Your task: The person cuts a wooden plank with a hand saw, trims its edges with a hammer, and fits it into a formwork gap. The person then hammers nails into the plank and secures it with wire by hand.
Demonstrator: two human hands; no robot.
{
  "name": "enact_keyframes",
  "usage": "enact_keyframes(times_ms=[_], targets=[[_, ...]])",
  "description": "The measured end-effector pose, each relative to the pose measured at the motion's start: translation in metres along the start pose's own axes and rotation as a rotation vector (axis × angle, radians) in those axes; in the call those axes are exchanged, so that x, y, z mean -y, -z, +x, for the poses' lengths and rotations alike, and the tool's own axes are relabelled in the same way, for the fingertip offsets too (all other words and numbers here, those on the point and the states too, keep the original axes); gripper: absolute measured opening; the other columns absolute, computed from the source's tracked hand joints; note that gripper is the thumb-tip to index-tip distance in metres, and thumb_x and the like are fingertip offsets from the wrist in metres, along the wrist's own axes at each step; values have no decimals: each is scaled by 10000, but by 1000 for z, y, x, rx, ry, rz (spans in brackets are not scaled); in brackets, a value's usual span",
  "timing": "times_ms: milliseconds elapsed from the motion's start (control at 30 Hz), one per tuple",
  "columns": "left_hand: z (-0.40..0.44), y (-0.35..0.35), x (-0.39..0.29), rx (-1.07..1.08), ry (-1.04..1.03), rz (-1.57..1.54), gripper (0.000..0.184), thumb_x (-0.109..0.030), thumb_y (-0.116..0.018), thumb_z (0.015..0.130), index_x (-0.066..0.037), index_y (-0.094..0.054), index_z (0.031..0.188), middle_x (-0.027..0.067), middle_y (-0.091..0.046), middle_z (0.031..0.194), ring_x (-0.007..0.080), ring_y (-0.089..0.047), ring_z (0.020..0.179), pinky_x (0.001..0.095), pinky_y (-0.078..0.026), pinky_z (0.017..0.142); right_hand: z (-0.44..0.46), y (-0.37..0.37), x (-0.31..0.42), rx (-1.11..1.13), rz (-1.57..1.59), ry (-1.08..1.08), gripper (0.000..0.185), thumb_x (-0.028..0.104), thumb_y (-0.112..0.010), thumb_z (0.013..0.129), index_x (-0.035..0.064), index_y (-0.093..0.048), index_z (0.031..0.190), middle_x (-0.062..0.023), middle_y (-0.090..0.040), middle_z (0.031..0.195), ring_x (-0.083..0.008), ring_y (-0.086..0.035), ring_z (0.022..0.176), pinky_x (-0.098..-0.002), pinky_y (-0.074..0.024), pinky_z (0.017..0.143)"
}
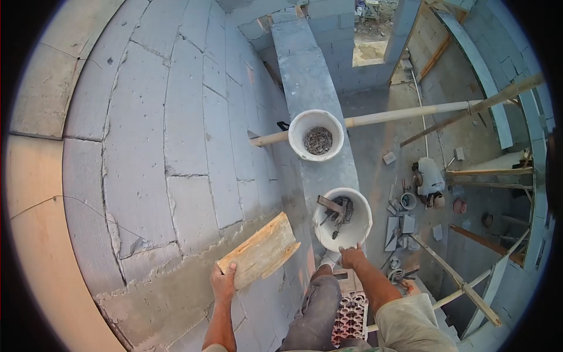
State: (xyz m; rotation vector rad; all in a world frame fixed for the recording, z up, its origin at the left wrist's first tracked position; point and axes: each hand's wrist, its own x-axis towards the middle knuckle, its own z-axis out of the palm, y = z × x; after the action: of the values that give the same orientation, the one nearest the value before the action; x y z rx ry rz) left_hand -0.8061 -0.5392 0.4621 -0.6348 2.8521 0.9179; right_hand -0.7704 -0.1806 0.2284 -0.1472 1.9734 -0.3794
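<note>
My left hand (224, 281) grips the lower left end of a short, rough-edged wooden board (261, 249), tilted in front of the block wall. My right hand (350, 257) is closed at the near rim of a white bucket (358, 232), its fingers seeming to hold the rim; their undersides are hidden. Inside that bucket lie a hammer (332, 204) and other dark tools, partly overlapping. Just beyond, a second white bucket (298, 126) holds a heap of nails (318, 141). Both buckets stand on a long grey plank (328, 171).
The grey block wall (138, 123) rises on my left. A pole (404, 113) crosses beneath the plank. Far below on the right, a person (431, 176) bends near loose blocks (409, 223) and a bucket (407, 201). A red perforated block (350, 320) is beside my leg.
</note>
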Motion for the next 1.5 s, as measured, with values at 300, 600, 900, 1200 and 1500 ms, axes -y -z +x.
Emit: enact_keyframes(times_ms=[300, 600, 900, 1200, 1500], targets=[[26, -17, -53, 69, 65, -74, 659, -580, -684, 765, 22, -618, 1025, 214, -662, 936, 350, -646, 905, 434, -482, 785, -41, 113, -53, -305, 125, 82, 550, 590, -493, 849, 102, -724, 954, -212, -670, 961, -393, -625, 952, -440, -490, 858], [71, 36, -188, 32, 54, -1022, 463, -305, -697, 863, 9, -574, 1181, 65, -619, 1096, 162, -577, 993, 297, -449, 887, -277, 152, -88, -656, 697, -263, 464, 512, -619, 784, 66, -743, 745, -145, -690, 746, -275, -669, 797, -364, -496, 768], [118, 57, -249, 225, 35, -1611, 519, -287, -712, 851, -79, -482, 1266, 68, -593, 1185, 206, -605, 1052, 349, -524, 868, -334, 144, -91, -969, 1314, -409, 348, 356, -610, 882, 23, -608, 781, -54, -561, 655, -147, -462, 455, -300, -378, 429], [217, 79, -298, 109, 48, -1616, 509, -233, -735, 828, -87, -485, 1247, 75, -616, 1115, 203, -645, 953, 324, -573, 778, -289, 218, -175, -949, 1769, -682, 305, 315, -595, 916, 34, -551, 806, -35, -468, 630, -141, -373, 384, -293, -314, 353], [257, 50, -336, 29, 192, -1613, 344, -164, -716, 830, -45, -568, 1117, 61, -629, 1033, 162, -632, 899, 278, -578, 727, -235, 307, -157, -863, 1645, -419, 333, 348, -571, 927, 30, -605, 834, 4, -430, 544, -155, -437, 416, -309, -386, 409]])
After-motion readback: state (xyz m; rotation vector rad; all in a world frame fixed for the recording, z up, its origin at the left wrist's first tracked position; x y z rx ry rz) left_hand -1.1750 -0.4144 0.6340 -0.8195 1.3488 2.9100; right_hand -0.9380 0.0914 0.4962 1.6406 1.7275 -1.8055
